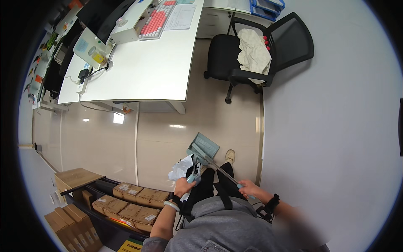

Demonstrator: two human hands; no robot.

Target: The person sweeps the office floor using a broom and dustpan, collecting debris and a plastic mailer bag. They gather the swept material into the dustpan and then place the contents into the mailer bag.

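Low in the middle of the head view, my left hand is closed around a light blue handle, beside a crumpled white plastic bag. What lies inside the bag is hard to tell. My right hand grips the blue end of a long grey pole. This pole slants up and left to a pale head, seemingly a broom, which lies over a grey-green dustpan. The dustpan is on or just above the tiled floor, in front of my feet. Its link to the handle in my left hand is partly hidden.
A white desk with a keyboard and power strip stands ahead. A black office chair holding a pale cloth is beside the wall. Cardboard boxes sit at lower left.
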